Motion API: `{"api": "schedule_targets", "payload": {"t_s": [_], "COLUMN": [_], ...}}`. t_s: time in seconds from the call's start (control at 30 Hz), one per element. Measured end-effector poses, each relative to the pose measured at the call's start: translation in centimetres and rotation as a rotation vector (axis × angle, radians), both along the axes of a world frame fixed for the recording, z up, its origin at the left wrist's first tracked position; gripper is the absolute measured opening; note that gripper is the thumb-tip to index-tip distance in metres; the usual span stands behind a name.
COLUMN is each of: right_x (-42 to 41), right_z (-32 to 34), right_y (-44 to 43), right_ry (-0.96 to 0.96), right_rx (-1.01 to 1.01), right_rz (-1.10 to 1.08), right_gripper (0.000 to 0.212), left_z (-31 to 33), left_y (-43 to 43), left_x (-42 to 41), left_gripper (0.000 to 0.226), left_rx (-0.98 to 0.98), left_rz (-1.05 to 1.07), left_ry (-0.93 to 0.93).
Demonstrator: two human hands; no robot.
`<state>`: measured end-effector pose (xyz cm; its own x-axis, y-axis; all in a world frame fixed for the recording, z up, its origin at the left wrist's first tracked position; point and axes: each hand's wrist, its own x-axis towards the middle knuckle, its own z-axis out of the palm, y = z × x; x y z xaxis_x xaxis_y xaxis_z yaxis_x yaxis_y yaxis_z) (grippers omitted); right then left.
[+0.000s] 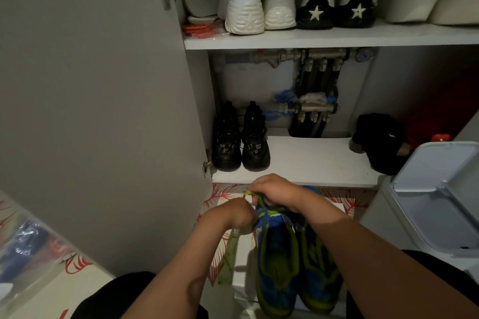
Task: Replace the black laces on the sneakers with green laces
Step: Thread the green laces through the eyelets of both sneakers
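At lower centre, both hands, left hand (239, 212) and right hand (276, 191), pinch a green lace (261, 206) on the left sneaker (276, 267); lacing appears near completion.

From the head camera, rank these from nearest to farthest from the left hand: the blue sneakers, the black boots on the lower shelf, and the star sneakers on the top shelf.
From the left hand:
1. Blue sneakers, right beside the hand, on the floor.
2. Black boots, lower shelf, left side, beyond the hands.
3. Star sneakers, top shelf, farthest up and back.
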<state>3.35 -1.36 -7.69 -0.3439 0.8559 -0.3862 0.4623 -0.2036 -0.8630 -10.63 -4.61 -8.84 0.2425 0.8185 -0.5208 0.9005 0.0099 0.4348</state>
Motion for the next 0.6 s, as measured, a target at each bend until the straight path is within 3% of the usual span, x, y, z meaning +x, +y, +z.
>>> {"api": "schedule_targets", "payload": {"t_s": [0.1,0.27,0.33,0.5,0.6], "right_x": [0.7,1.7,2.0,2.6,2.9], "right_z": [1.3,3.4,3.8,3.7,3.8], "right_y": [-0.2,-1.2,-1.9,-2.2,-2.2], "right_ry": [0.199,0.217,0.229,0.115,0.019], "right_rx": [-0.010,0.119,0.124,0.138,0.322], "right_rz": [-0.069,-0.214,-0.226,-0.200,-0.206], "right_gripper": [0.013,0.010,0.016,0.024,0.032], "left_z": [0.9,3.0,3.9,5.5,6.8], "left_y": [0.1,1.1,1.3,0.9,0.3], "left_x": [0.4,0.8,0.7,0.9,1.5], "left_gripper": [0.014,0.029,0.021,0.023,0.028], "left_rx": [0.127,0.113,0.092,0.210,0.227], "left_rz": [0.233,0.614,0.705,0.737,0.672], "left_ry": [-0.373,-0.949,-1.151,-1.288,-1.230]}}
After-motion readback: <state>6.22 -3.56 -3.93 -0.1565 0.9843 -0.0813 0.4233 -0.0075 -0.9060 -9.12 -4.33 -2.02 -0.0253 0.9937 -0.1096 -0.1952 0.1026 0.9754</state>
